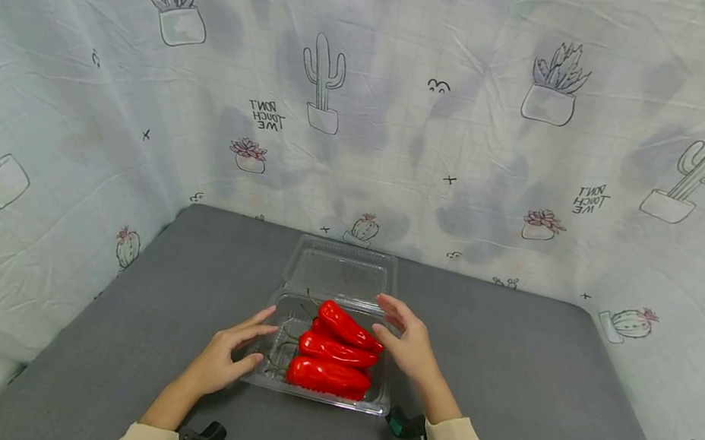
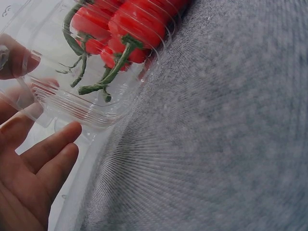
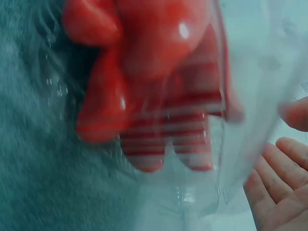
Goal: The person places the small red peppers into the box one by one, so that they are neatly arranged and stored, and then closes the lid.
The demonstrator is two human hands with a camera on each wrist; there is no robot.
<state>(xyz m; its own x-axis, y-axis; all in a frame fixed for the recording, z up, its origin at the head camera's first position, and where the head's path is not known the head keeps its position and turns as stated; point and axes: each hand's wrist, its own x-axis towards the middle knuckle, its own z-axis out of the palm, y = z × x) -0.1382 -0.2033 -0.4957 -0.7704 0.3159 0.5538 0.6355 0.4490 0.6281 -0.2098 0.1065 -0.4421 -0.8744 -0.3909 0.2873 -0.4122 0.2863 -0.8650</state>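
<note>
Several shiny red peppers (image 1: pixel 331 377) with thin green stems (image 2: pixel 110 77) lie sideways, some stacked on others, in a clear plastic clamshell box (image 1: pixel 283 309). The box's lid (image 1: pixel 341 268) is folded back, away from me. My left hand (image 1: pixel 219 360) is at the box's left side, thumb and fingers spread around the rim by the stems; whether it presses the plastic is unclear. By the right side, near the pepper tips, my right hand (image 1: pixel 409 344) has its fingers loosely extended and grips nothing visible. The right wrist view is blurred, with peppers (image 3: pixel 159 43) seen through the ridged plastic.
The box rests on a grey cloth-covered table (image 1: pixel 504 398). Behind and at both sides hangs a pale curtain (image 1: pixel 385 102) printed with cacti. A dark device (image 1: pixel 203 439) is strapped at my left wrist and another (image 1: pixel 405 424) at my right.
</note>
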